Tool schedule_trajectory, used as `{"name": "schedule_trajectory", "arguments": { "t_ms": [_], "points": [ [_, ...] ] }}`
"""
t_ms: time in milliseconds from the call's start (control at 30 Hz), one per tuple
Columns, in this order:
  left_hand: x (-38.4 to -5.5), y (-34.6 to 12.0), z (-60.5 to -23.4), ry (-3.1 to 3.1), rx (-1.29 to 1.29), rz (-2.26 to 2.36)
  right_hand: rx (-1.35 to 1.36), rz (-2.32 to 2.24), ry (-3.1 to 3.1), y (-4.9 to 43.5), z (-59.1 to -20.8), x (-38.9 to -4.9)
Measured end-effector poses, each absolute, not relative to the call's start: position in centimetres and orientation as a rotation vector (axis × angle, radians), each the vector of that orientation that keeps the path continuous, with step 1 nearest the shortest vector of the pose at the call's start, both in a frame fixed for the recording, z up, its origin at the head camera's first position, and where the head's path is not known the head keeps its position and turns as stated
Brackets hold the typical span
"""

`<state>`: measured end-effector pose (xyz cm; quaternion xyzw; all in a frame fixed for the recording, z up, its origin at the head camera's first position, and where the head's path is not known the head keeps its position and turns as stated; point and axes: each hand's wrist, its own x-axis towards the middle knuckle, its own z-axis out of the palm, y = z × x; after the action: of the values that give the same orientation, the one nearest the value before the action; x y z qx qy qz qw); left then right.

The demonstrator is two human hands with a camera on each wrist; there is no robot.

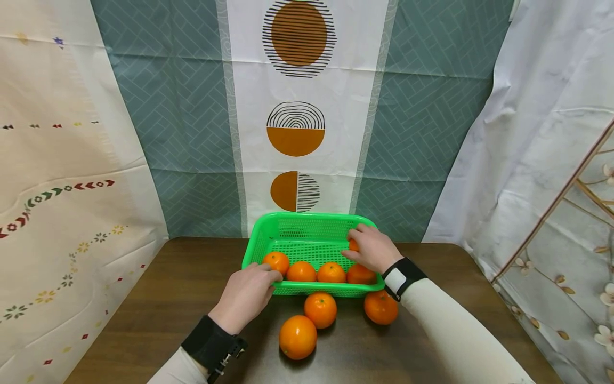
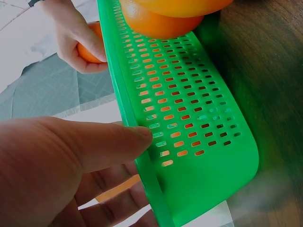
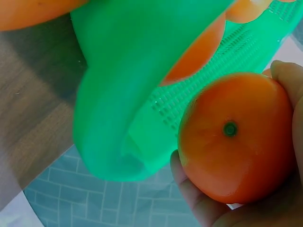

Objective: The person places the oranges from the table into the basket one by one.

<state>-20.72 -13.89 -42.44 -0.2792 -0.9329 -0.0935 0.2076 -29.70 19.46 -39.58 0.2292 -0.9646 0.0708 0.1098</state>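
Observation:
A green plastic basket (image 1: 316, 288) with slotted walls stands on the table. My left hand (image 1: 250, 292) is at its near left corner. In the left wrist view the thumb (image 2: 111, 142) lies on the outside of the rim and the fingers curl over the inside, close to an orange (image 1: 276, 261) there. My right hand (image 1: 376, 248) grips another orange (image 3: 236, 142) over the right part of the basket. Along the basket's near wall sit three more oranges (image 1: 331, 272) in a row.
Three loose oranges lie on the brown table (image 1: 192, 288) before the basket: two near the middle (image 1: 298, 337) and one at the right (image 1: 381, 307), under the right wrist. Patterned cloth (image 1: 297, 192) hangs behind the table, with more cloth at both sides.

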Motion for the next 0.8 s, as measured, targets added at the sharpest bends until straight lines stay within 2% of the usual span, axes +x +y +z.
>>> {"name": "schedule_trajectory", "arguments": {
  "t_ms": [800],
  "points": [
    [-20.7,-13.9,-42.4,-2.586,-0.782,-0.263,0.649,0.071,-3.000,18.0,-39.8,-32.0]
  ]
}}
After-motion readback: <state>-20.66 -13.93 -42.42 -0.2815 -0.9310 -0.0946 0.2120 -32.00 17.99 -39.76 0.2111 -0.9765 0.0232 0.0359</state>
